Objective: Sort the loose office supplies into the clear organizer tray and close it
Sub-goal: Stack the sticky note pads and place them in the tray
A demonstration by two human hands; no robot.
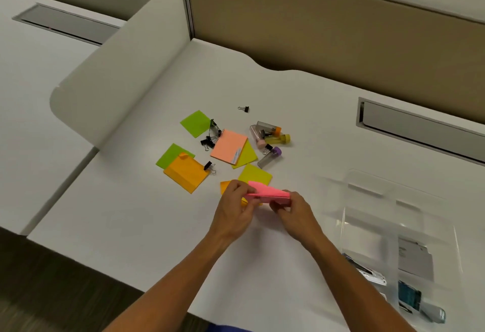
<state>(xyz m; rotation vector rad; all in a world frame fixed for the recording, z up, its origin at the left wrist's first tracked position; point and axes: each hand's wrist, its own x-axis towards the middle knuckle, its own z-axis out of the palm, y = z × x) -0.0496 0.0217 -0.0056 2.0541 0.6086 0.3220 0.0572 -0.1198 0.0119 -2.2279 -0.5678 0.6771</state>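
A: Why both hands on the pink sticky pad (267, 193)?

B: Left hand (235, 209) and right hand (295, 209) have their fingers pinched closed on its ends, probably squaring it before it goes into the organizer tray (388, 216), just right of the pad on the counter (131, 213).

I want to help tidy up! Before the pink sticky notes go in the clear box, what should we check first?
1. Pink sticky pad held firmly by both hands, left hand and right hand: ok.
2. Clear organizer tray within reach on the right side: ok.
3. Tray open to receive the pad: cannot tell, the clear plastic hides the lid's position.
4. A free compartment for the pad: cannot tell.
5. Path from hands to tray free of clutter: ok, bare desk between.
6. Everything else sorted: not ok, binder clips and small tubes lie loose.
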